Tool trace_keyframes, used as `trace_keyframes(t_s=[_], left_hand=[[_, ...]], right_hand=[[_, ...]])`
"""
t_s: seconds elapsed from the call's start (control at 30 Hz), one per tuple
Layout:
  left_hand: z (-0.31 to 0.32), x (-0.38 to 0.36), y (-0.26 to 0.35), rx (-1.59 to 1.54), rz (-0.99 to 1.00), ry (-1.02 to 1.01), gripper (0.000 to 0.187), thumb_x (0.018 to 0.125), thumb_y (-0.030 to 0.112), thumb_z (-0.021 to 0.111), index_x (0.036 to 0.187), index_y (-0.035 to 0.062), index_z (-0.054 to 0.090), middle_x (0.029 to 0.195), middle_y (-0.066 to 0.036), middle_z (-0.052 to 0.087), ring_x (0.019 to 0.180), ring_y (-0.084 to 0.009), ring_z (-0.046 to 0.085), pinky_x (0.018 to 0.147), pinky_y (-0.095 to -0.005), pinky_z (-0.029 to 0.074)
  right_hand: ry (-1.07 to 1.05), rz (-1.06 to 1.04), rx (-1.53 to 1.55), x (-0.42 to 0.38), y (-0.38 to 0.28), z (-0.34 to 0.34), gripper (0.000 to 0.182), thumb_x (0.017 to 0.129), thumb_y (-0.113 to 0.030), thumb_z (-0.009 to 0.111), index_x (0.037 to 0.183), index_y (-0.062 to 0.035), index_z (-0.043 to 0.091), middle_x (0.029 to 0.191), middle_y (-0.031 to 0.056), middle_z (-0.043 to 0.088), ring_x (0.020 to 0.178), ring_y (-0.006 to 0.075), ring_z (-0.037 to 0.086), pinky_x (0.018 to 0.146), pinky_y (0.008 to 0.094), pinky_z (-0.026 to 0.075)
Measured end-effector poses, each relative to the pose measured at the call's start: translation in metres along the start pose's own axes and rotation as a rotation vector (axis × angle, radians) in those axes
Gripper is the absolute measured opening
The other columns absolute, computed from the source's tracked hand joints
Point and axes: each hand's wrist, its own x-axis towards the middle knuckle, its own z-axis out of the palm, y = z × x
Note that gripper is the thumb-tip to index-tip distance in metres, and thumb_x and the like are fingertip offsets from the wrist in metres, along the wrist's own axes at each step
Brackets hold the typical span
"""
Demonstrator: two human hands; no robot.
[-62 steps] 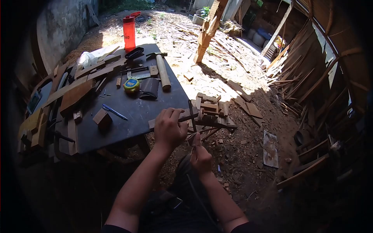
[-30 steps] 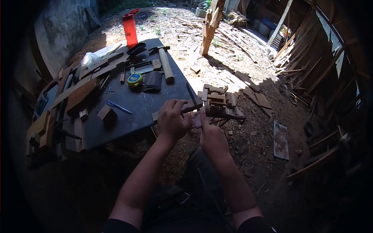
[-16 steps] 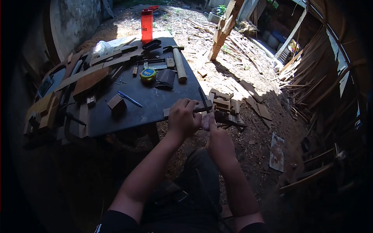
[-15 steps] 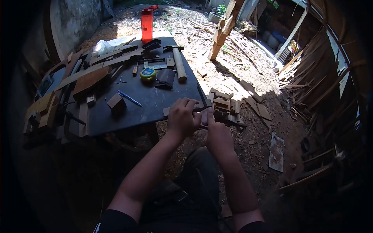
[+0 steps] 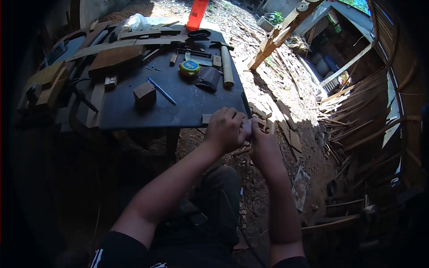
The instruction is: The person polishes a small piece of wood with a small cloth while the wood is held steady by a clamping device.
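Note:
Both my hands meet just off the right front corner of the dark table (image 5: 187, 111). Between them is a small pale piece (image 5: 246, 127), mostly covered by fingers; I cannot tell what it is. My left hand (image 5: 225, 129) is closed on its left side, fingers curled over the top. From the right, my right hand (image 5: 264, 145) pinches it, thumb uppermost. The end of a short flat wood strip (image 5: 206, 118) shows at the table edge beside my left knuckles. A wooden block (image 5: 145, 94) and a blue pen (image 5: 161, 91) lie on the table to the left.
Farther back on the table are a hammer (image 5: 227, 67), a yellow tape measure (image 5: 189, 68), a red bottle (image 5: 196, 15) and a shaped board (image 5: 115, 61). A clamp (image 5: 83, 96) grips the left front edge. Wood scraps (image 5: 292, 139) litter the ground; a leaning post (image 5: 281, 38) stands beyond.
The view has shifted and tilted, so the table appears higher. My hands remain together around the pale piece, and less of the wood strip shows beside the left hand.

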Motion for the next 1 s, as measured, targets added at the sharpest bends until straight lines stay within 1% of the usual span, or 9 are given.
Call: trace_keyframes(t_s=[0.13,0.23,0.37,0.4,0.53,0.7,0.9,0.93,1.0], left_hand=[[0.004,-0.001,-0.002,0.004,-0.004,0.033,0.031,0.074,0.020,0.064,0.098,0.0025,0.069,0.095,-0.014,0.065,0.093,-0.0321,0.062,0.087,-0.0433,0.050],[0.005,-0.002,-0.002,-0.001,-0.009,0.050,0.030,0.074,0.020,0.063,0.098,0.0023,0.069,0.095,-0.014,0.065,0.093,-0.0323,0.062,0.086,-0.0436,0.050],[0.003,-0.001,-0.003,0.017,-0.001,0.013,0.030,0.075,0.020,0.064,0.099,0.0028,0.068,0.095,-0.014,0.065,0.092,-0.0323,0.062,0.087,-0.0436,0.050],[0.002,-0.002,-0.004,0.013,0.007,0.010,0.031,0.074,0.020,0.064,0.099,0.0026,0.068,0.095,-0.014,0.064,0.092,-0.0322,0.061,0.087,-0.0437,0.049],[0.003,-0.002,-0.004,0.017,-0.008,-0.003,0.032,0.073,0.020,0.064,0.100,0.0023,0.068,0.094,-0.014,0.064,0.092,-0.0323,0.061,0.086,-0.0436,0.049],[0.007,-0.002,-0.003,-0.002,-0.012,0.033,0.029,0.075,0.018,0.063,0.100,0.0037,0.068,0.094,-0.014,0.065,0.093,-0.0322,0.062,0.085,-0.0437,0.049],[0.003,-0.002,-0.003,-0.010,0.009,0.047,0.028,0.075,0.017,0.063,0.099,0.0043,0.068,0.094,-0.013,0.064,0.093,-0.0317,0.061,0.085,-0.0434,0.050],[0.002,-0.002,-0.003,0.014,-0.022,-0.017,0.028,0.075,0.018,0.063,0.099,0.0040,0.068,0.094,-0.013,0.064,0.092,-0.0320,0.061,0.086,-0.0437,0.050],[0.003,-0.003,-0.004,0.008,-0.023,0.038,0.028,0.075,0.017,0.062,0.099,0.0040,0.067,0.094,-0.013,0.064,0.092,-0.0322,0.061,0.086,-0.0438,0.050]], right_hand=[[-0.036,0.027,-0.008,-0.045,-0.013,-0.025,0.063,0.087,0.001,0.055,0.149,0.0023,0.041,0.088,0.0292,0.068,0.080,0.0445,0.068,0.074,0.0554,0.053],[-0.006,-0.044,0.018,-0.022,-0.009,-0.020,0.062,0.088,0.001,0.054,0.149,0.0017,0.042,0.085,0.0293,0.067,0.078,0.0448,0.068,0.072,0.0549,0.053],[0.024,-0.002,-0.003,-0.003,-0.007,-0.007,0.062,0.088,0.000,0.055,0.150,-0.0006,0.042,0.077,0.0279,0.066,0.074,0.0447,0.068,0.066,0.0534,0.054],[0.045,0.023,-0.013,-0.017,-0.010,-0.004,0.066,0.087,0.000,0.056,0.151,-0.0016,0.040,0.075,0.0284,0.065,0.071,0.0453,0.067,0.064,0.0540,0.053],[0.121,0.028,0.060,-0.069,-0.018,0.000,0.057,0.094,-0.005,0.056,0.150,-0.0097,0.046,0.077,0.0296,0.063,0.068,0.0478,0.063,0.062,0.0510,0.049],[0.143,-0.015,0.053,-0.005,-0.007,0.005,0.052,0.096,-0.006,0.054,0.147,-0.0043,0.048,0.075,0.0287,0.063,0.065,0.0456,0.063,0.061,0.0502,0.049],[0.163,0.025,0.056,-0.057,-0.015,0.014,0.053,0.095,-0.003,0.055,0.147,-0.0030,0.048,0.080,0.0300,0.064,0.070,0.0458,0.065,0.064,0.0487,0.050],[0.160,0.039,0.020,-0.057,-0.014,0.017,0.055,0.093,-0.001,0.055,0.148,-0.0033,0.047,0.082,0.0306,0.064,0.073,0.0461,0.066,0.065,0.0489,0.050],[0.142,0.012,0.071,-0.028,-0.011,0.012,0.056,0.093,-0.001,0.055,0.149,-0.0036,0.046,0.083,0.0303,0.064,0.073,0.0459,0.066,0.065,0.0492,0.050]])
